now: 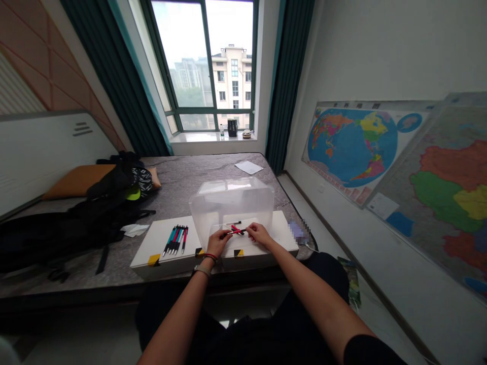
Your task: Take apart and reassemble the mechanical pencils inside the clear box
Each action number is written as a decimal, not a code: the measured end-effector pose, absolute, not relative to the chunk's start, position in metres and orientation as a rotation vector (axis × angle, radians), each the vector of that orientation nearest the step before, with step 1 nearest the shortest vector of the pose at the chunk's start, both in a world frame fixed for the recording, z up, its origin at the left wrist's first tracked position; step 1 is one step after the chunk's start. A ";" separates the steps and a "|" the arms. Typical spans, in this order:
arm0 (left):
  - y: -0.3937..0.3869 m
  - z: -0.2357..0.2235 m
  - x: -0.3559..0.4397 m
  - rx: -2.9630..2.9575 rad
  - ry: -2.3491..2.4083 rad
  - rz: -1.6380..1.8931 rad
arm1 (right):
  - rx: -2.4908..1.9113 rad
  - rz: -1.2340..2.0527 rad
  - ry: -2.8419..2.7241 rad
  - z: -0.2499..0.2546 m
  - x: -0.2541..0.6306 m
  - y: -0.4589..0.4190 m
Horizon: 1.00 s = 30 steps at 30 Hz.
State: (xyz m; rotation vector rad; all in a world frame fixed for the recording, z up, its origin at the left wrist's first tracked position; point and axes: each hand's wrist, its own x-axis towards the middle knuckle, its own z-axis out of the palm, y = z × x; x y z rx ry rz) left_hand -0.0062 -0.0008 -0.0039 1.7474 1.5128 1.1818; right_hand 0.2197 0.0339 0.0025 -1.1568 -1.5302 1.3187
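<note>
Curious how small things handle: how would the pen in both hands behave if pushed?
The pen is probably stiff, running straight from left hand to right hand. It looks slim, so likely light. Its rod shape might let it roll.

A slim red pen (234, 232) with dark ends is held nearly level by the near side of the clear plastic bin (228, 205). Small red and black pieces (235, 227) (too small to identify) lie close to it. Left of the bin, teal and red pens (175, 240) lie side by side, their ends black.
</note>
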 end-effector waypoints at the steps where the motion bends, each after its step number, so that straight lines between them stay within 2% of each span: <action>1: 0.000 -0.004 -0.006 1.747 1.509 1.183 | -1.180 1.295 -1.547 0.002 0.220 0.034; 6: 0.000 -0.005 -0.007 1.723 1.483 1.194 | -1.254 1.200 -1.638 0.005 0.217 0.035; 14: -0.002 -0.001 -0.005 1.712 1.500 1.208 | -1.120 1.403 -1.486 0.007 0.222 0.034; 23: -0.002 -0.001 -0.006 1.705 1.510 1.198 | -1.249 1.260 -1.598 0.004 0.217 0.036; 30: -0.003 0.001 -0.004 1.708 1.525 1.194 | -1.143 1.388 -1.506 0.007 0.221 0.034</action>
